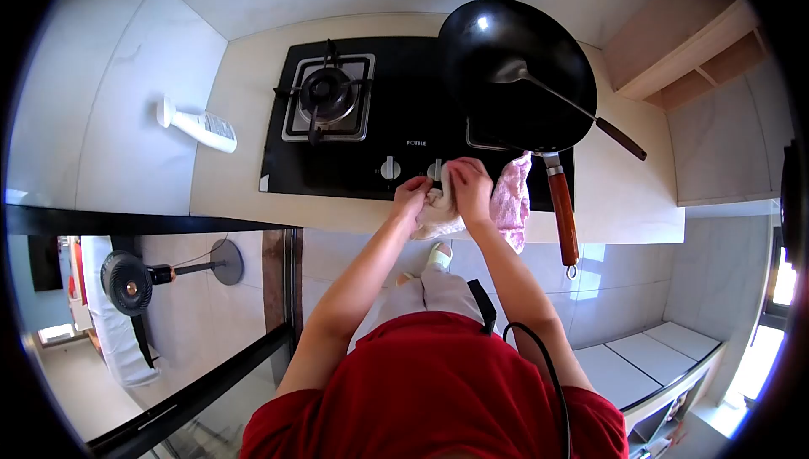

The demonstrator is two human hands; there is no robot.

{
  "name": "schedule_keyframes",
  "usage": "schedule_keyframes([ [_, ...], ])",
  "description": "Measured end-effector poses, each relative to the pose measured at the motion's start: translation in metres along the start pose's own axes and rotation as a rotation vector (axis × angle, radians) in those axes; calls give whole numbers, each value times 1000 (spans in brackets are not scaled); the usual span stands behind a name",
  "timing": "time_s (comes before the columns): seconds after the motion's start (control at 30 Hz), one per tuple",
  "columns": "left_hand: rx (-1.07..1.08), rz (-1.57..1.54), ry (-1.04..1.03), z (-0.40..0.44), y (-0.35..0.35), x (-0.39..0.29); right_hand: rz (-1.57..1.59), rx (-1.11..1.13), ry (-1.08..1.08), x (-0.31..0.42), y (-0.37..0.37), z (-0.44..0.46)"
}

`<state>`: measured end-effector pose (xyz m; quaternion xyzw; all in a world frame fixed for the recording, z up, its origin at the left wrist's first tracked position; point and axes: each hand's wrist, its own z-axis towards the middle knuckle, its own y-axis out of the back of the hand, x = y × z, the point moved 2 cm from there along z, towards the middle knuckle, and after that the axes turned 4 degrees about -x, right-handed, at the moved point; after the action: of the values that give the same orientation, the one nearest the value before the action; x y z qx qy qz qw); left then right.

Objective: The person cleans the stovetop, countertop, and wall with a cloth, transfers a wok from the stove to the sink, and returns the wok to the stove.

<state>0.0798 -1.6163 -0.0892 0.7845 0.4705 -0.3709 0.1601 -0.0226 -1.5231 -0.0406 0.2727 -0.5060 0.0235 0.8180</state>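
Note:
At the front edge of the black gas stove (403,97), my left hand (409,198) is closed on the left side of a whitish cloth (440,221). My right hand (472,189) grips the same cloth from the other side, its fingers bent over the cloth right at the right-hand knob (435,170). The cloth hangs down over the counter's edge between both hands. The left-hand knob (390,168) stands just beyond my left fingertips. Beside my right hand a pink cloth (512,202) drapes over the stove edge, apart from my fingers.
A black wok (480,46) sits on the right burner, its wooden handle (562,215) jutting past the counter's edge. A spatula (581,109) rests in it. A bare burner (327,95) is on the left. A white spray bottle (198,126) lies on the left; a fan (131,282) stands beyond a black-framed door.

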Motion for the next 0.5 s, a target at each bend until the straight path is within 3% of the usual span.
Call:
schedule_keyframes([
  [0.23,42,-91,-21,13,4,12,-133,135,70,-3,4,-33],
  [0.3,58,-97,-9,12,1,7,16,-83,-57,4,9,-15],
  [0.33,43,-120,11,5,-1,1,27,-66,-60,8,6,-5],
  [0.5,42,-145,-29,5,0,6,-98,100,127,-9,0,-35],
])
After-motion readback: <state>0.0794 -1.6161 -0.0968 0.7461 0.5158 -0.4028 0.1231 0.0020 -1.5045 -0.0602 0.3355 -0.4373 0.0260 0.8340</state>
